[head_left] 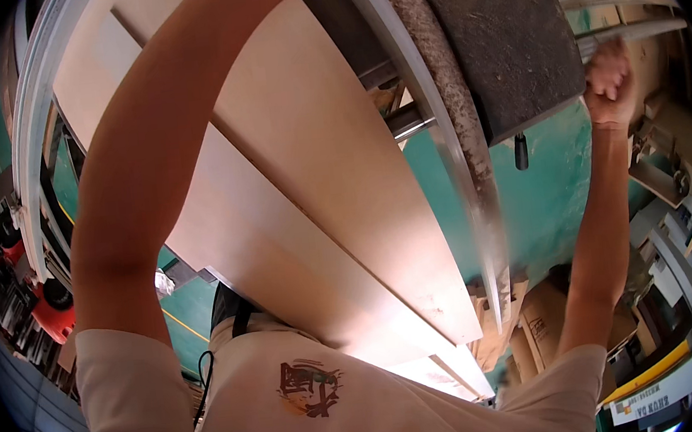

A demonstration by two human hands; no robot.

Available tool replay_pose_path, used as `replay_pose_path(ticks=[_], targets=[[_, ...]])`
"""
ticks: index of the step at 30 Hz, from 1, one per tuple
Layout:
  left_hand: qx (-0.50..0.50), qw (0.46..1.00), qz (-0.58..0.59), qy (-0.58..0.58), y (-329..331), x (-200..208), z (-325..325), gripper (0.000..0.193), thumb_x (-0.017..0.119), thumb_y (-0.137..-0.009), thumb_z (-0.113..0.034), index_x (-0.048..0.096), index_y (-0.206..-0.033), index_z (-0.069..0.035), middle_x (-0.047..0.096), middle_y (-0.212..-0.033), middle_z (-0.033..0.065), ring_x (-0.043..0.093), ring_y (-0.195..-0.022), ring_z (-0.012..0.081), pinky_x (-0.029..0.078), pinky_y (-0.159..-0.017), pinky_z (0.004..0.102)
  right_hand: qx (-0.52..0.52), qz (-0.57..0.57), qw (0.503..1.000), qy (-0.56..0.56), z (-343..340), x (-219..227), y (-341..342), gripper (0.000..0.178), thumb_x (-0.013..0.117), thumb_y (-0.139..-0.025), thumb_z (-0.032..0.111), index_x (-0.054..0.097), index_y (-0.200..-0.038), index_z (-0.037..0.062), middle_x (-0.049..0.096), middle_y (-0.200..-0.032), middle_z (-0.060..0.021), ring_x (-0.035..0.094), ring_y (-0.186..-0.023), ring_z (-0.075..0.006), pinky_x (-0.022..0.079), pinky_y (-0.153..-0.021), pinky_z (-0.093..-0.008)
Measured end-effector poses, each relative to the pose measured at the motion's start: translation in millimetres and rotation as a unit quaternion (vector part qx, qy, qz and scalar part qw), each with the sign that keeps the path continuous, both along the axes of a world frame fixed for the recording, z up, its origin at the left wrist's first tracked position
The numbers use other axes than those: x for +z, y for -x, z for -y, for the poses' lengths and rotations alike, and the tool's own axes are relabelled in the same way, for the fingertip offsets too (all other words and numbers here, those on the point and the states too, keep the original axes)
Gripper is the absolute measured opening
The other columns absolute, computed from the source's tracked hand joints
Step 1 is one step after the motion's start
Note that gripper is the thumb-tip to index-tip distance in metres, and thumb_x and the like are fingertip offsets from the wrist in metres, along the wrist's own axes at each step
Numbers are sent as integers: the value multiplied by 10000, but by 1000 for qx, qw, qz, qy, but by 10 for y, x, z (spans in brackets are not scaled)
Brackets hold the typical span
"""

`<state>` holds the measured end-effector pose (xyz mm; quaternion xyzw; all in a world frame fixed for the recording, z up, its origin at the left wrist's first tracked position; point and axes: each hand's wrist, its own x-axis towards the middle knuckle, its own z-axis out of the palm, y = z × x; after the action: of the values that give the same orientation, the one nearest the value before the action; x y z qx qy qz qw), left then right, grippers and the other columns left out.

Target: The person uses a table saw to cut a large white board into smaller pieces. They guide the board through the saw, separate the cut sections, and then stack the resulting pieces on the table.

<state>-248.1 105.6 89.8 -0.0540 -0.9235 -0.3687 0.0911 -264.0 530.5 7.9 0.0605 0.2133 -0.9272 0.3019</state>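
Up along the left side my left arm reaches to the top edge, and its hand is out of sight. Beneath that arm lie long pale wooden boards, one wide board [357, 157] and another board [263, 224] beside it, with a thin dark line between them. My right hand [610, 86] is closed, fingers curled and slightly blurred, at the right side of a dark machine table [495, 35]. It overlaps the near side of a metal rail [636, 31]. Whatever lies inside the fingers is hidden.
A grey metal rail [409, 52] runs between the boards and the dark table, whose underside has a black handle [521, 152]. A curved aluminium rail [28, 155] stands at far left. Cardboard boxes [548, 321] and offcuts lie lower right. The machine body [544, 197] is green.
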Motion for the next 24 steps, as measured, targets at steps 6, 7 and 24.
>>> replay_pose_path(ticks=[6, 7, 24], targets=[[7, 999, -40, -15, -14, -152, 113, 398, 645, -1031, -297, 668, -740, -27, 653, -584, 85, 675, -503, 212, 522, -543, 382, 2, -44, 999, 14, 361, -60, -84, 450, 357, -1175, 219, 402, -731, 162, 356, -600, 21, 297, -421, -98, 272, -419, -270], [-4, 999, -24, -40, -3, -140, 54, 395, 645, -1032, -298, 672, -746, -26, 655, -585, 83, 675, -498, 208, 522, -536, 376, 4, -14, 1000, 10, 198, -32, -40, 451, 355, -1176, 221, 400, -731, 163, 357, -600, 20, 298, -420, -99, 274, -419, -272], [-20, 997, -80, 10, 20, -158, 7, 400, 649, -1034, -323, 676, -775, -20, 615, -573, 116, 641, -481, 242, 508, -532, 380, -33, -75, 995, 65, 19, 67, -2, 431, 370, -1170, 168, 406, -742, 132, 380, -635, 7, 322, -420, -90, 258, -398, -256]])
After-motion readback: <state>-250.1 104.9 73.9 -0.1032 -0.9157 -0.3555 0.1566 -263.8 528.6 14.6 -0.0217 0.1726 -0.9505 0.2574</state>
